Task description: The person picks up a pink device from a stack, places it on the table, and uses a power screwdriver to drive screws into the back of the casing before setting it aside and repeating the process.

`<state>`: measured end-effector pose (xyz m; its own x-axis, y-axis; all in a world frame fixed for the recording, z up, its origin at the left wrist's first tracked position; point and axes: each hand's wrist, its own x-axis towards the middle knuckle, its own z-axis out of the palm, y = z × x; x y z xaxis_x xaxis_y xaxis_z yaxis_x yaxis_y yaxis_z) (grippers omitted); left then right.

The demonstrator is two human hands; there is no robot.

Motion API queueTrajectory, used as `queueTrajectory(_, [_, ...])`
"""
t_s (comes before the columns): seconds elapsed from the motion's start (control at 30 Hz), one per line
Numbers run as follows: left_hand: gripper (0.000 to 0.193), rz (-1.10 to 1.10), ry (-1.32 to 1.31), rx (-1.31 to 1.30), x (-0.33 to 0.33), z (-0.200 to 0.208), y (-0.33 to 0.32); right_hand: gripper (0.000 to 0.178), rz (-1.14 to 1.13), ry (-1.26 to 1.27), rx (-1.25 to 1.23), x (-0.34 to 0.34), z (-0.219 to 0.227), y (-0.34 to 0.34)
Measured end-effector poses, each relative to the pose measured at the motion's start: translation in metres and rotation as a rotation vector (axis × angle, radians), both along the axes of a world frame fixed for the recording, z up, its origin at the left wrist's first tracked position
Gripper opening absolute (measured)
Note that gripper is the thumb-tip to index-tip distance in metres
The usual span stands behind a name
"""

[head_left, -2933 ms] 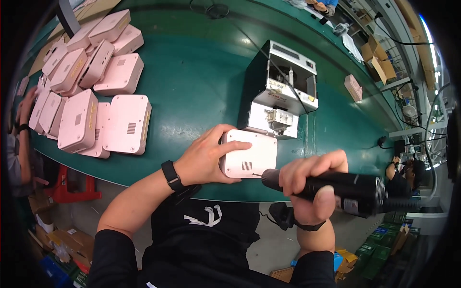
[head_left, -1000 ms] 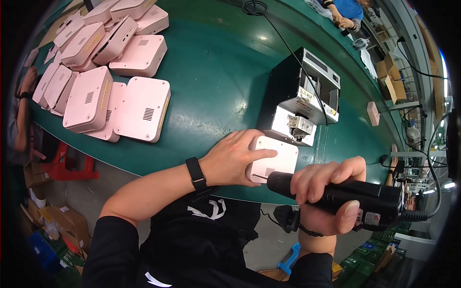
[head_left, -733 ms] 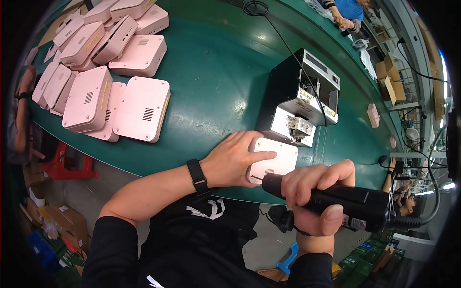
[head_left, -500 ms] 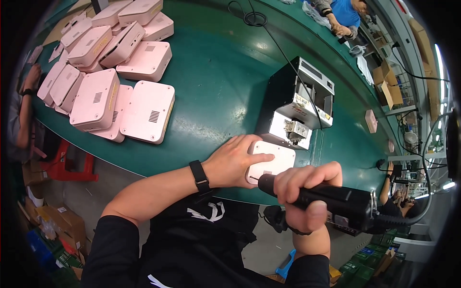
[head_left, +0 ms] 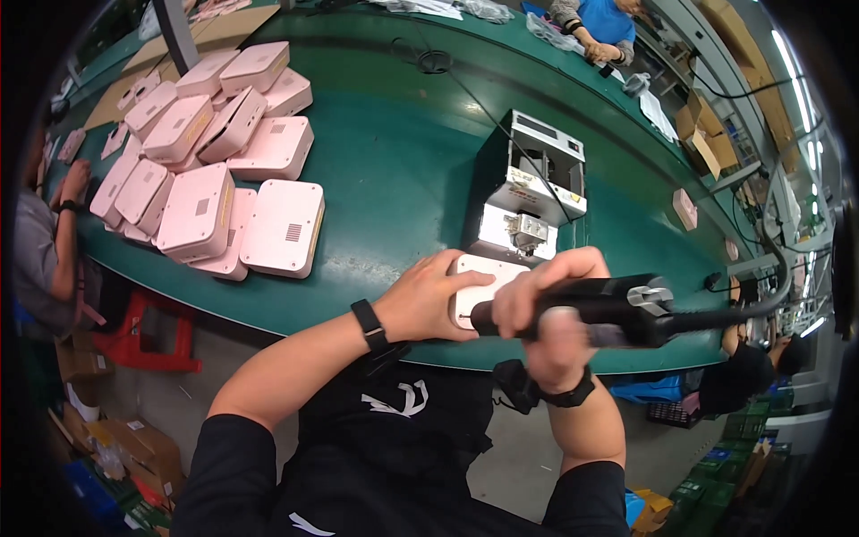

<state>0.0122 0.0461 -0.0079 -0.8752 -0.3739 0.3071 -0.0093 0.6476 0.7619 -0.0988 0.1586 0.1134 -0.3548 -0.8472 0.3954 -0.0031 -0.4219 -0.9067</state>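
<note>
My left hand [head_left: 420, 300] grips the left side of a small pale pink plastic box [head_left: 479, 266], its thumb lying across the top face. The box rests on the green table near the front edge. In my right hand [head_left: 550, 313] is a black corded electric screwdriver [head_left: 613, 304], held nearly level and slightly blurred. Its thin bit points at the box's near left corner; whether the tip sits in the screw hole cannot be made out. Part of the box is hidden behind the right hand. Just beyond it stands a black and silver screw feeder [head_left: 528, 188].
Several pale pink boxes [head_left: 284, 228] lie heaped at the left of the green table [head_left: 376, 197]. A loose cable [head_left: 488, 112] runs to the feeder. One person [head_left: 595, 36] sits across the table, another [head_left: 45, 233] at the left. A red stool [head_left: 148, 331] stands below the left edge.
The view has shifted, so the heap sits lower and the feeder further left. The screwdriver has swung nearer to level, and the right hand is blurred. Both hands keep their hold.
</note>
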Motion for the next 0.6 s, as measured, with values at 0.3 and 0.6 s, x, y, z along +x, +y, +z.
queueTrajectory(0.3, [0.066,-0.122,-0.317,0.283,0.060,0.063,-0.017,0.034,-0.154,-0.647,-0.191,-0.077,0.020,0.037])
queueTrajectory(0.6, [0.059,0.284,-0.359,1.190,0.081,0.047,-0.052,0.023,-0.576,-0.184,-0.060,-0.112,-0.046,0.076])
